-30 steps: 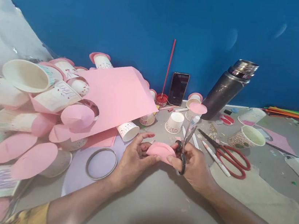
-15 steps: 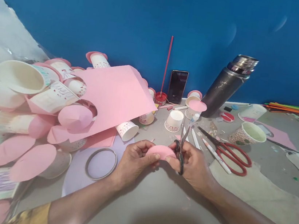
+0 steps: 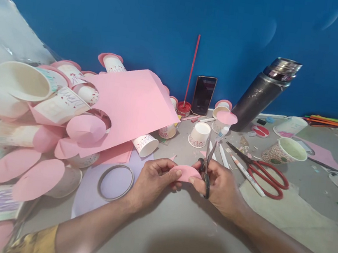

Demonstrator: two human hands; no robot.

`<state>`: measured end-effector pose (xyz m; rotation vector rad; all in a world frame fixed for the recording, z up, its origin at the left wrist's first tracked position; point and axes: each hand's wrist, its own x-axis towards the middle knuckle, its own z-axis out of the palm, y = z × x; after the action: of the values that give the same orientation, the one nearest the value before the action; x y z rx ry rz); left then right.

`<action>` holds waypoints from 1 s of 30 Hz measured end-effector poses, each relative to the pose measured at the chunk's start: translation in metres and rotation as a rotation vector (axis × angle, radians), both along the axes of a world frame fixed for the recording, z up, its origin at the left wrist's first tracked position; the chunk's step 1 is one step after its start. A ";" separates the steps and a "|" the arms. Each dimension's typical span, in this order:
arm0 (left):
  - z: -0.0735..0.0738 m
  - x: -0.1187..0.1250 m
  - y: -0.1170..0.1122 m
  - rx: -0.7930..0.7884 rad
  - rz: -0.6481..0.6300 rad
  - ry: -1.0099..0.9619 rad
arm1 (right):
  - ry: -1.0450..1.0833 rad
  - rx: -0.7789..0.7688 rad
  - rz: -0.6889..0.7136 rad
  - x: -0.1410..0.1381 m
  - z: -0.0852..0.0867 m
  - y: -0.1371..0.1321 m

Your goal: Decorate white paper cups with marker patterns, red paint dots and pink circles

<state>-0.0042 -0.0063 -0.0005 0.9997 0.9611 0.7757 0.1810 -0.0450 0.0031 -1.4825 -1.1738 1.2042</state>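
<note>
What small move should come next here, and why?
Probably press along the lower edge of the small, apparently folded pink paper piece: the left hand and right hand both pinch it, while the black-handled metal scissors point away.

Between my two hands I hold a small piece of pink paper (image 3: 186, 173), plain and matte, its upper edge bowed in a smooth curve so that it shows as roughly a half-round. It lies lengthwise from side to side, raised over the table, the left end pinched under my left thumb and the right end under my right (my fingertips hide part of its lower edge). Hooked in my right hand as well is a pair of scissors (image 3: 206, 186) with black handle loops and grey metal blades; they point upward, away from me, slightly parted, just beside the paper's right end.
</note>
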 end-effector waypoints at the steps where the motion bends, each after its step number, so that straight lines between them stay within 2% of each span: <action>1: 0.000 0.000 0.000 -0.002 0.000 0.002 | -0.009 -0.003 0.002 0.000 0.000 0.000; 5: -0.001 -0.001 0.000 0.009 -0.006 0.036 | -0.048 -0.012 0.041 0.002 0.001 -0.001; 10: -0.004 -0.004 0.001 0.116 -0.060 0.184 | -0.054 -0.035 0.083 0.006 0.005 0.001; 15: 0.000 -0.003 -0.002 0.191 -0.136 0.247 | -0.038 -0.033 0.130 0.007 0.008 0.000; 22: -0.007 0.002 -0.006 -0.050 -0.266 -0.043 | -0.015 0.105 0.060 0.009 0.005 -0.001; 30: -0.009 0.007 -0.010 -0.011 -0.183 0.039 | -0.017 0.132 0.007 0.005 0.002 -0.003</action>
<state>0.0028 -0.0166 -0.0095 1.0805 0.8924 0.5993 0.1856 -0.0482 0.0051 -1.3933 -1.2465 1.0998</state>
